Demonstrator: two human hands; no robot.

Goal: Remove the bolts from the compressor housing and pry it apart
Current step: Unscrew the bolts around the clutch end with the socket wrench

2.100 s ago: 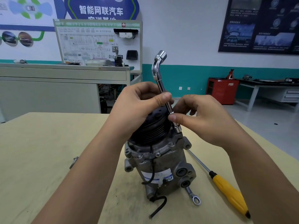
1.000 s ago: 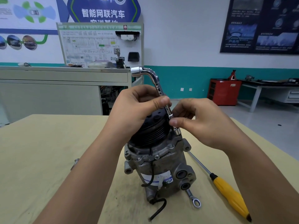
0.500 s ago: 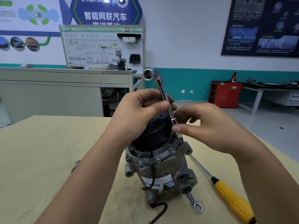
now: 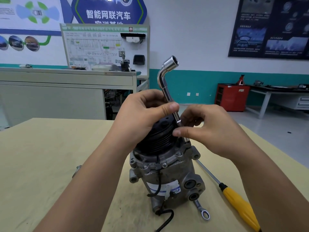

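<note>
The compressor (image 4: pixel 168 174) stands upright mid-surface (image 4: pixel 41 156), an L-shaped socket wrench (image 4: pixel 164 81) seated on its top flange beside the black pulley (image 4: pixel 158 139). The left hand (image 4: pixel 142 118) lies over the pulley, pinching the wrench shaft; the right hand (image 4: pixel 214 131) pinches it lower down. A yellow-handled screwdriver (image 4: pixel 239 205) and ring spanner (image 4: pixel 203 211) lie to the right.
</note>
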